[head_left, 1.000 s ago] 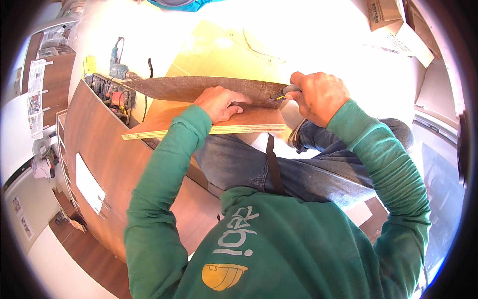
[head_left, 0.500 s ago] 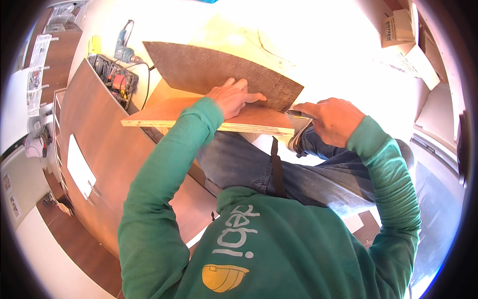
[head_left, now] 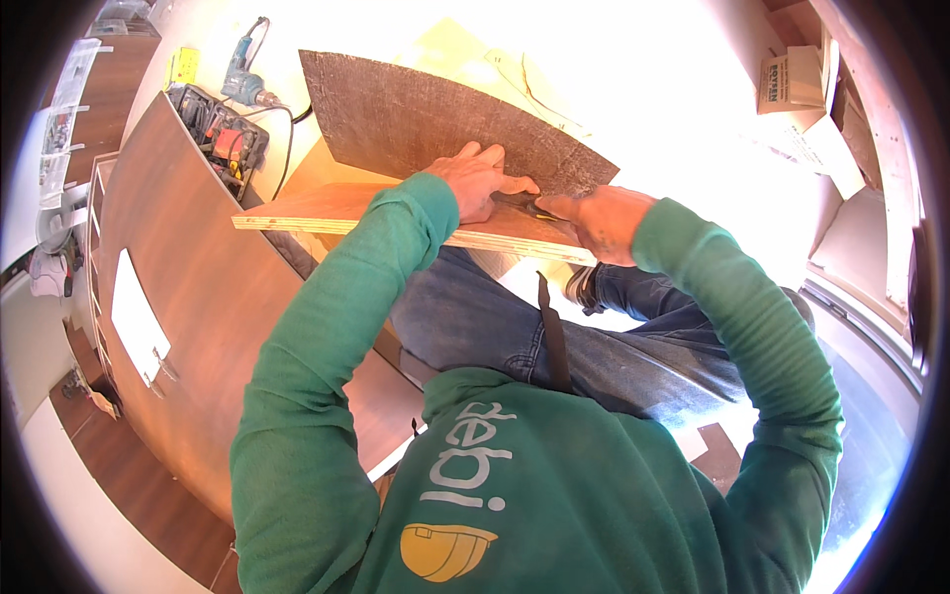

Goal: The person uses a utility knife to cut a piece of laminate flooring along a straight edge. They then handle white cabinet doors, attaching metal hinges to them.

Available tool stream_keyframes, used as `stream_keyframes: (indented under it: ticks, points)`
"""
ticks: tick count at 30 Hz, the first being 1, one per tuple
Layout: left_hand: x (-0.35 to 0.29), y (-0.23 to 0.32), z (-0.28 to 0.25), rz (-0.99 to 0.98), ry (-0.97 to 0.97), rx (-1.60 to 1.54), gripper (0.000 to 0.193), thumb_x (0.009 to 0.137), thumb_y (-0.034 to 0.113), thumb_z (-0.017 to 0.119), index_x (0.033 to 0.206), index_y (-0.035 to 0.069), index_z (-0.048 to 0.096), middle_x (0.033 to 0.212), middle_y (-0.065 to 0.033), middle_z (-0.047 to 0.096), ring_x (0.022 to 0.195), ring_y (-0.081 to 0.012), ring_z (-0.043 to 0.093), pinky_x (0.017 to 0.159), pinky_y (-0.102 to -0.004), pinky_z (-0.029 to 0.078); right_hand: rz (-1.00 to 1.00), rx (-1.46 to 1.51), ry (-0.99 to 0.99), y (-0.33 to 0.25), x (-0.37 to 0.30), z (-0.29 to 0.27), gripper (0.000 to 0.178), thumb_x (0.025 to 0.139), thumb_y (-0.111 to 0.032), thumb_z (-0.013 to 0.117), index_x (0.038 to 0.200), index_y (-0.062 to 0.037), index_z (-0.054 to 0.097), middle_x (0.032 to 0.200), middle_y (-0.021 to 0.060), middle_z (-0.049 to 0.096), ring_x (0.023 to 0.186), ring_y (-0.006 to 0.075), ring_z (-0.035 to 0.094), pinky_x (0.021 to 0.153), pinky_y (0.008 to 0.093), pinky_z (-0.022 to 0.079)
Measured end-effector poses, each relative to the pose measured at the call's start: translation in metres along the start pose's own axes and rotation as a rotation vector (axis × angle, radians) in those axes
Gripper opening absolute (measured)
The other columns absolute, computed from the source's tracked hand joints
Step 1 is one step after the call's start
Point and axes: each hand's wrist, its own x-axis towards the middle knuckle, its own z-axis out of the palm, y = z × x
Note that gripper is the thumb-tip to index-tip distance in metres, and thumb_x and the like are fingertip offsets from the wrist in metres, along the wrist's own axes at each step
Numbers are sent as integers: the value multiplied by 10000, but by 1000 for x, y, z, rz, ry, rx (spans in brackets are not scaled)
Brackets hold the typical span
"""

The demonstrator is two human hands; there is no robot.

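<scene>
A plywood board (head_left: 416,224) with a reddish-brown face and pale layered edge lies in front of me above my legs. A dark brown thin sheet (head_left: 396,114) rises from it at a slant, bent back along the far side. My left hand (head_left: 477,180) presses down where sheet and board meet, its fingers stretched apart. Close beside it, at the board's right end, my right hand (head_left: 606,223) is closed around a slim utility knife (head_left: 540,213) with a bit of yellow on it. The knife's tip lies near my left fingertips; its blade is too small to make out.
A blue power drill (head_left: 243,79) with a cable lies at the far left beside an open tool case (head_left: 230,148). A large brown panel (head_left: 208,297) leans on my left, a white piece (head_left: 137,309) on it. Cardboard boxes (head_left: 792,84) stand at the far right.
My right hand has moved left with the knife, from beyond the board's right end to over the board near my left hand. The dark sheet stands slightly higher and further right.
</scene>
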Motion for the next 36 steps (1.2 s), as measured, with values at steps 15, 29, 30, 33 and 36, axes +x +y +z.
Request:
stream_keyframes:
  ticks: [15, 29, 30, 33, 36]
  points:
    - [1, -4, 13, 17, 100, 45, 761, 903, 73, 689, 1536, 478, 566, 1222, -31, 551, 1170, -274, 538, 1076, -432, 501, 47, -117, 77, -9, -132, -59, 601, 926, 1, 613, 1501, -178, 607, 809, 173, 726, 782, 378, 730, 741, 515, 570]
    - [6, -7, 13, 21, 86, 55, 758, 918, 99, 696, 1545, 499, 549, 1256, -35, 548, 1218, -289, 520, 1171, -487, 449, 142, -229, -199, 36, -60, -5, 796, 892, 42, 623, 1635, -187, 450, 822, 151, 751, 783, 332, 766, 720, 491, 584]
    - [5, -4, 9, 15, 68, 59, 761, 916, 99, 694, 1546, 500, 546, 1266, -37, 548, 1228, -291, 519, 1173, -501, 445, 204, -240, -205, 39, -74, -11, 768, 902, 29, 633, 1622, -181, 466, 807, 151, 748, 757, 339, 762, 709, 489, 583]
    - [4, -3, 13, -9, 86, 66, 767, 911, 97, 686, 1547, 501, 543, 1278, -41, 547, 1238, -292, 521, 1179, -511, 435, 190, -112, -77, 38, -117, -38, 657, 956, -20, 621, 1587, -149, 492, 791, 181, 736, 710, 359, 742, 706, 484, 580]
    - [4, -5, 11, 1, 73, 50, 772, 907, 97, 682, 1549, 499, 539, 1274, -42, 548, 1226, -290, 527, 1175, -503, 439, 9, 27, 106, 15, -131, -42, 588, 989, -54, 616, 1561, -136, 508, 753, 197, 709, 694, 378, 725, 707, 494, 569]
